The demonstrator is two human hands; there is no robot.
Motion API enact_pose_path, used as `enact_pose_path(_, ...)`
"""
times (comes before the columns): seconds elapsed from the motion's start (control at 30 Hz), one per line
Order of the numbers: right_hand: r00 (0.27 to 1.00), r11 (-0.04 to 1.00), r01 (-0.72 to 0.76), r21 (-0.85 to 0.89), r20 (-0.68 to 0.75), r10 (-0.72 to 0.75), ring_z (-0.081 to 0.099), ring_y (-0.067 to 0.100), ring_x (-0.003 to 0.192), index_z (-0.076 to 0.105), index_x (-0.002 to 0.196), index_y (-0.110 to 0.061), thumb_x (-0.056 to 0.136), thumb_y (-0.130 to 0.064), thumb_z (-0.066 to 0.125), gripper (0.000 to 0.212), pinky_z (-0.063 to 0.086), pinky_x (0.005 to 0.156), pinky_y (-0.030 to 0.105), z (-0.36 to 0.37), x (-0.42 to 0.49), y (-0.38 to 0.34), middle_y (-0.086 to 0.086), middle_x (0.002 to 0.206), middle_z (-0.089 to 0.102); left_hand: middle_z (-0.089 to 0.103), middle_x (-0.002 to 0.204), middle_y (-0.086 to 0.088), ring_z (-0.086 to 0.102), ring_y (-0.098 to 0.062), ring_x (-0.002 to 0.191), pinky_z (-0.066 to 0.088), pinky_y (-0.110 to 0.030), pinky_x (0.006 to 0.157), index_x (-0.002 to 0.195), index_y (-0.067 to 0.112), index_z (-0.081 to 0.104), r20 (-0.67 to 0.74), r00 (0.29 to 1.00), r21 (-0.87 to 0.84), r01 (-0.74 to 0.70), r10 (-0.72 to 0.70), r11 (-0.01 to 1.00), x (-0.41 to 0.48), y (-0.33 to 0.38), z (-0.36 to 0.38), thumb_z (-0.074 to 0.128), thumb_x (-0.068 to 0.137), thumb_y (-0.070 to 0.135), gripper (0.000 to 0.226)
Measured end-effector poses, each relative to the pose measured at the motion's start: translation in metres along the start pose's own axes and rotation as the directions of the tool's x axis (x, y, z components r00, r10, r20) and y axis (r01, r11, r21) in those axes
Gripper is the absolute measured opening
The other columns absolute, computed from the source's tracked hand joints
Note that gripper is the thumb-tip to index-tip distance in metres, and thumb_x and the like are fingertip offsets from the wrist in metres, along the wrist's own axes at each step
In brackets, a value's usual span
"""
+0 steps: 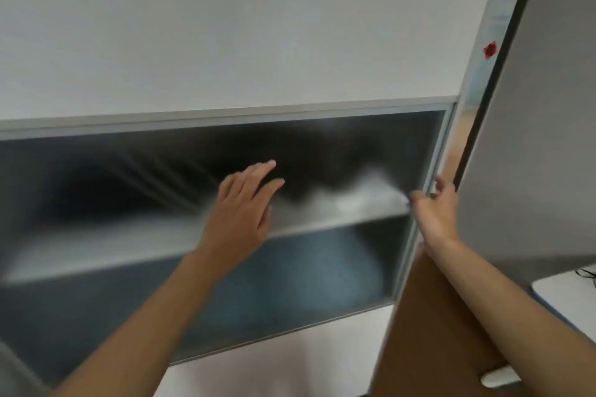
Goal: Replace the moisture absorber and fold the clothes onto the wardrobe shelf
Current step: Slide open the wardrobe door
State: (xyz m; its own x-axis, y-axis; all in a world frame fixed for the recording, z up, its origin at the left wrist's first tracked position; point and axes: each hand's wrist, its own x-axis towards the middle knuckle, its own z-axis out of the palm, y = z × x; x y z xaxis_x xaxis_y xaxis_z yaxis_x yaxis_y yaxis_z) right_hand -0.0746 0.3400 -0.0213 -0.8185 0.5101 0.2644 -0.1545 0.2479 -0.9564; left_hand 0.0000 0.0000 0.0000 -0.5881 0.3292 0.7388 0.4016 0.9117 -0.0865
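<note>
The wardrobe door (532, 138) stood swung open, right of the wardrobe shelf (96, 245). The left hand (242, 213) reached in above the shelf, fingers straight, holding nothing. The right hand (435, 206) hung at the shelf's right end; its grip was too blurred to tell. A white mass (361, 193), perhaps the moisture absorber, lay on the shelf's right part. Fetching it seemed the step; the left hand would need to move right and close round it.
</note>
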Motion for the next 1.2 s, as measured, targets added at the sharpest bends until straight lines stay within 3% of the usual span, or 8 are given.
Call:
enact_pose_path(0.07, 0.998, 0.998, -0.061, -0.024, -0.035, 0.06, 0.035, 0.028, 0.141, 0.028, 0.153, -0.014, 0.092, -0.018, 0.061, 0.069, 0.026, 0.111, 0.029, -0.009, 0.02, -0.008, 0.009, 0.157, 0.028, 0.033, 0.159, -0.012, 0.031, -0.031, 0.146, 0.027, -0.051, 0.115, 0.145, 0.013, 0.046, 0.06, 0.998, 0.158, 0.015, -0.025, 0.987, 0.02, 0.002, 0.001, 0.062, 0.087, 0.023, 0.061)
enact_pose_path(0.2, 0.979, 0.986, -0.157, -0.056, 0.123, 0.163, 0.024, 0.028, 0.149, 0.013, 0.158, -0.013, 0.094, -0.019, 0.06, 0.08, 0.02, 0.119, 0.035, -0.019, 0.05, -0.005, 0.007, 0.164, 0.02, 0.01, 0.166, -0.011, 0.01, -0.03, 0.153, 0.017, -0.054, 0.119, 0.158, 0.014, 0.022, 0.235, 0.947, 0.294, 0.143, -0.217, 0.945, 0.036, 0.004, 0.018, 0.067, 0.09, 0.038, 0.085)
enact_pose_path(0.5, 0.908, 0.989, -0.146, -0.028, 0.394, 0.145, 0.041, 0.025, 0.138, 0.03, 0.153, -0.012, 0.095, -0.008, 0.059, 0.066, 0.036, 0.099, 0.027, -0.02, 0.093, 0.022, 0.011, 0.154, 0.039, -0.017, 0.163, -0.003, -0.009, -0.028, 0.153, 0.006, -0.055, 0.12, 0.157, 0.019, 0.001, 0.299, 0.896, 0.418, 0.186, -0.328, 0.889, 0.044, 0.006, 0.045, 0.065, 0.087, 0.035, 0.097)
enact_pose_path(0.7, 0.968, 0.994, -0.106, -0.007, 0.226, 0.105, 0.05, 0.024, 0.117, 0.034, 0.147, -0.014, 0.087, -0.005, 0.062, 0.067, 0.041, 0.111, 0.044, -0.023, 0.118, 0.021, 0.007, 0.131, 0.046, -0.051, 0.146, 0.005, -0.048, -0.019, 0.135, -0.005, -0.056, 0.119, 0.145, 0.028, -0.032, 0.378, 0.8, 0.506, 0.244, -0.466, 0.828, 0.052, 0.007, 0.05, 0.06, 0.086, 0.032, 0.11)
enact_pose_path(0.93, 0.972, 0.985, -0.173, -0.022, 0.157, 0.174, 0.038, 0.035, 0.138, 0.033, 0.151, -0.008, 0.092, -0.009, 0.056, 0.063, 0.035, 0.111, 0.04, -0.027, 0.135, 0.017, 0.015, 0.154, 0.034, -0.061, 0.138, 0.007, -0.061, -0.022, 0.122, -0.005, -0.057, 0.119, 0.133, 0.032, -0.048, 0.449, 0.724, 0.564, 0.226, -0.525, 0.794, 0.054, 0.013, 0.037, 0.061, 0.083, 0.033, 0.12)
enact_pose_path(1.07, 0.958, 0.978, -0.208, 0.02, 0.205, 0.199, 0.041, 0.025, 0.115, 0.05, 0.11, -0.019, 0.082, -0.006, 0.062, 0.033, 0.035, 0.097, 0.037, -0.023, 0.128, 0.013, 0.009, 0.124, 0.041, -0.061, 0.138, 0.006, -0.06, -0.023, 0.122, -0.004, -0.057, 0.119, 0.131, 0.031, -0.05, 0.468, 0.71, 0.562, 0.221, -0.527, 0.797, 0.05, 0.013, 0.032, 0.06, 0.083, 0.031, 0.12)
enact_pose_path(1.13, 0.966, 0.983, -0.176, 0.044, 0.2, 0.164, 0.041, 0.024, 0.113, 0.049, 0.122, -0.017, 0.079, -0.005, 0.061, 0.047, 0.037, 0.097, 0.037, -0.02, 0.118, 0.013, 0.008, 0.124, 0.04, -0.061, 0.137, 0.005, -0.061, -0.025, 0.122, -0.005, -0.059, 0.119, 0.134, 0.029, -0.047, 0.461, 0.706, 0.56, 0.24, -0.539, 0.793, 0.047, 0.011, 0.034, 0.059, 0.083, 0.031, 0.118)
enact_pose_path(1.2, 0.957, 0.985, -0.166, 0.056, 0.248, 0.148, 0.041, 0.028, 0.129, 0.038, 0.145, -0.013, 0.082, 0.0, 0.057, 0.067, 0.037, 0.109, 0.042, -0.02, 0.113, 0.012, 0.01, 0.143, 0.039, -0.062, 0.136, 0.006, -0.06, -0.026, 0.123, -0.003, -0.062, 0.119, 0.141, 0.026, -0.04, 0.431, 0.704, 0.542, 0.298, -0.564, 0.786, 0.045, 0.009, 0.037, 0.06, 0.082, 0.031, 0.116)
